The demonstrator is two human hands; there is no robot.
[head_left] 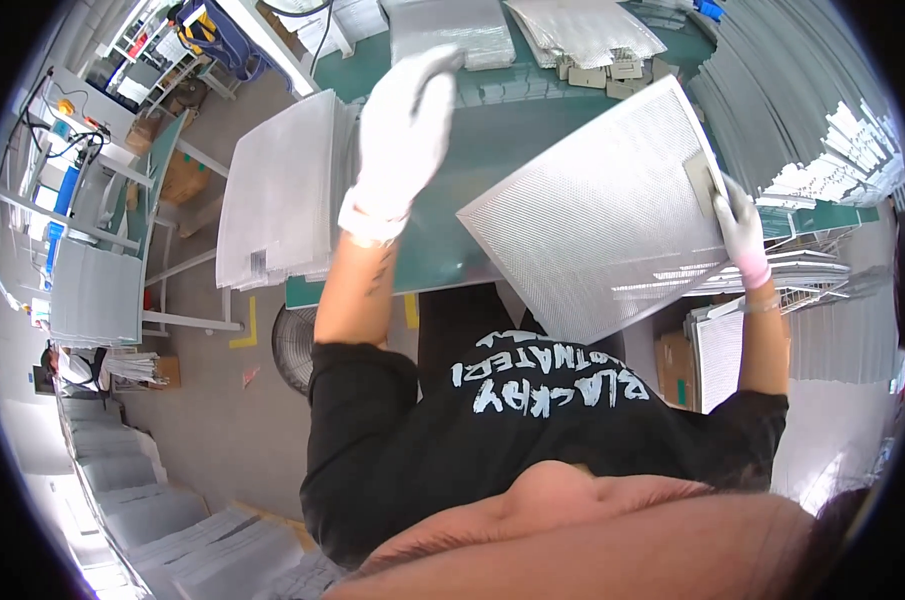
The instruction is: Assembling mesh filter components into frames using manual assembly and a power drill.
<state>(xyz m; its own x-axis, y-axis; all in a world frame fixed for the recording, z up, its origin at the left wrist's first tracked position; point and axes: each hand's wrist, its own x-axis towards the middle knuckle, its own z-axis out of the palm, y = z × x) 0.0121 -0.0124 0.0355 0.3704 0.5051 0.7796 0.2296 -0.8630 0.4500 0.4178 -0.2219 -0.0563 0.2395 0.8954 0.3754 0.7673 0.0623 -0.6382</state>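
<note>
My right hand (pixel 740 225), in a white glove, grips the right edge of a square silver mesh panel (pixel 597 215) that lies tilted over the green table (pixel 502 120). My left hand (pixel 404 130), also gloved, hovers above the table's left part, fingers stretched toward the far side and holding nothing. A stack of the same mesh panels (pixel 282 190) lies just left of that hand, at the table's left end.
More mesh panels in clear wrap (pixel 582 30) and small metal pieces (pixel 607 72) lie at the far edge. Stacked metal strips and frames (pixel 802 150) fill the right side. A fan (pixel 294 345) stands on the floor under the table. Shelving (pixel 92 200) stands at left.
</note>
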